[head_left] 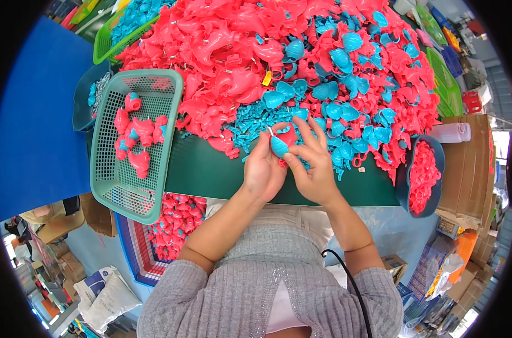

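Above the near edge of the green table, both of my hands are closed around one small toy part. My left hand (262, 173) cradles a red plastic toy body (288, 135) from the left, and a thin metal pin sticks out near its fingertips. My right hand (314, 172) pinches a blue curved shell piece (279, 146) against the red body with thumb and forefinger. Whether the shell is seated in the body, I cannot tell. Just beyond my hands lie small blue pieces (255, 120) and more blue shells (273, 99).
A huge heap of red parts (222, 50) covers the far table (211, 179). At left stands a green basket (177, 107) with several joined red-and-blue pieces. A dark tub (402, 188) of red rings sits at the right edge. Below left, a crate (126, 242) holds red-and-blue pieces.
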Available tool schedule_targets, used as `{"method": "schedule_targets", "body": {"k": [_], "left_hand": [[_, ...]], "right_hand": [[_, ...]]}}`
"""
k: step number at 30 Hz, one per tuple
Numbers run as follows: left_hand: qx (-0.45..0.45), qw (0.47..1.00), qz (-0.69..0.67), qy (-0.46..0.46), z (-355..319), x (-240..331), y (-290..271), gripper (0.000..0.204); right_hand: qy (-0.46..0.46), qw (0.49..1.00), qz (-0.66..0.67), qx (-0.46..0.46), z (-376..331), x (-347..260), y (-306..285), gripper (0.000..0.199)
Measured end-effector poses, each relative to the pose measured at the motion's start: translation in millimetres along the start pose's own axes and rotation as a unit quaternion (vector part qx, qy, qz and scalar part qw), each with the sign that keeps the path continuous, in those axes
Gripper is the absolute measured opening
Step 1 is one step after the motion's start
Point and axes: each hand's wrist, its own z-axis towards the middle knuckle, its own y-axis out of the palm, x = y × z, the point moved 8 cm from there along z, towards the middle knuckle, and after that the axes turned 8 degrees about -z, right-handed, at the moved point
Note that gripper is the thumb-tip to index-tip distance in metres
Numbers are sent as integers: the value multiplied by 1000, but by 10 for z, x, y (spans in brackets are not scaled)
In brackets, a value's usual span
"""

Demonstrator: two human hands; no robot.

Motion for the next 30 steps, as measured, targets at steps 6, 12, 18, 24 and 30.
{"method": "schedule_targets", "body": {"k": [6, 12, 18, 24, 30], "left_hand": [[5, 999, 26, -19, -50, 3, 24, 47], [15, 1000, 11, -5, -29, 15, 15, 47], [14, 1000, -2, -17, -25, -5, -8, 46], [25, 999, -23, -16, -19, -61, 14, 46], [-4, 999, -28, -25, -35, -22, -9, 45]], "right_hand": [[-1, 988, 37, -148, 124, 85, 48, 8], [15, 993, 44, -111, 88, 54, 66, 8], [42, 994, 33, -93, 13, 98, 92, 7], [3, 996, -69, -53, 11, -81, -26, 6], [-34, 992, -49, -116, 101, -126, 7, 4]]}}
